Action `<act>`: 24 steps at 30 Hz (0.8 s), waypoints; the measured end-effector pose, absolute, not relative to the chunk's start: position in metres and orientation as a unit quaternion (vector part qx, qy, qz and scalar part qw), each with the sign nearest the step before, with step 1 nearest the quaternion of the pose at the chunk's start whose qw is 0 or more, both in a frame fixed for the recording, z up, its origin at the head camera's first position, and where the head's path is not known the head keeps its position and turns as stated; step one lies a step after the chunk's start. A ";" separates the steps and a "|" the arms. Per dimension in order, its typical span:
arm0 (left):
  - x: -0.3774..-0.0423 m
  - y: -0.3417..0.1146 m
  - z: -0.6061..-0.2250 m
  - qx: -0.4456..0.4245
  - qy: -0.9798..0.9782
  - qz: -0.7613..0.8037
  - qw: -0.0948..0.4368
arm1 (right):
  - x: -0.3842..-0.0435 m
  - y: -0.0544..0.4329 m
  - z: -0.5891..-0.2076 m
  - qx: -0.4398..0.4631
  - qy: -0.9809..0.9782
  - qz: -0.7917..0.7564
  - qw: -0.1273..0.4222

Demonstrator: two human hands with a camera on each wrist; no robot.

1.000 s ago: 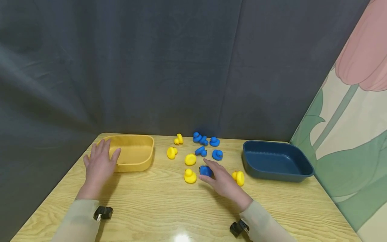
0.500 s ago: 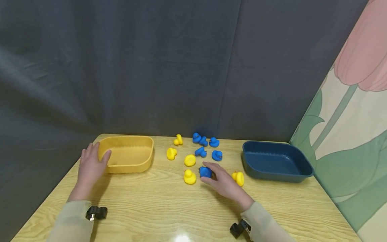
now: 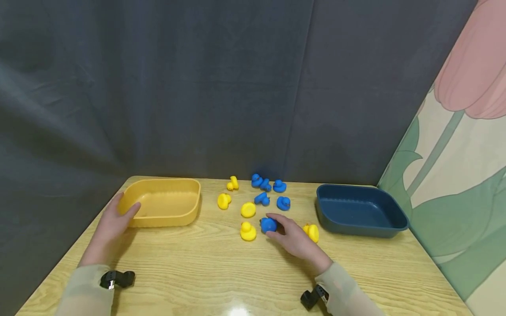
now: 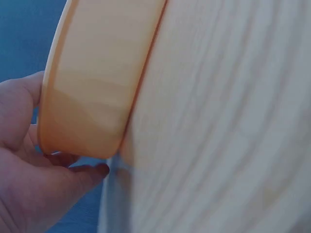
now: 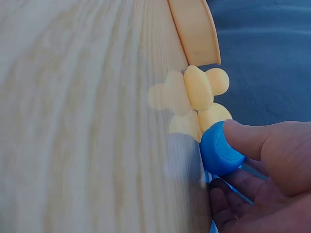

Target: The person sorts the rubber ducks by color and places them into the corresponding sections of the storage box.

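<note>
In the head view my left hand (image 3: 113, 218) is at the left end of the yellow tray (image 3: 186, 219). Its thumb hooks over the rim while the fingers lie round the outer end wall. The left wrist view has the same hand (image 4: 34, 160) close around the tray's end (image 4: 97, 87). My right hand (image 3: 296, 239) holds a blue rubber duck (image 3: 268, 224) mid-table, which shows its round base in the right wrist view (image 5: 221, 150). There, the thumb presses the duck and the fingers curl beneath. A yellow duck (image 3: 248, 231) stands just left of it.
Several blue ducks (image 3: 283, 203) and yellow ducks (image 3: 224, 201) lie scattered toward the back. One yellow duck (image 3: 313, 233) is on its side right of my right hand. A dark blue tray (image 3: 359, 230) stands at the right. A dark curtain (image 3: 221, 87) hangs behind the table.
My left hand has moved left and down, from over the yellow tray to its left end. The right hand has closed in on the blue duck, which has turned slightly in place.
</note>
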State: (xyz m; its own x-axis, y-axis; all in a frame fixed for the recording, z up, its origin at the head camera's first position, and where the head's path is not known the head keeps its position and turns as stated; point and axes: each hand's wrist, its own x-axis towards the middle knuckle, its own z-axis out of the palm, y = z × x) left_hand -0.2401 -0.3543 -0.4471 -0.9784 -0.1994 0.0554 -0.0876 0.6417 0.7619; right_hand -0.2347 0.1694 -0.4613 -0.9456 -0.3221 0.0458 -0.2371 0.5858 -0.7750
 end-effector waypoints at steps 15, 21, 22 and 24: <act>-0.245 -0.339 -0.451 0.106 -0.876 -0.467 0.060 | -0.238 0.166 -0.461 -0.145 0.892 -0.427 0.032; -0.252 -0.329 -0.453 0.107 -0.877 -0.464 0.066 | -0.236 0.164 -0.458 -0.146 0.890 -0.430 0.025; -0.253 -0.328 -0.454 0.107 -0.877 -0.465 0.066 | -0.236 0.164 -0.458 -0.145 0.890 -0.431 0.022; -0.255 -0.325 -0.455 0.106 -0.876 -0.466 0.066 | -0.235 0.164 -0.458 -0.142 0.891 -0.430 0.015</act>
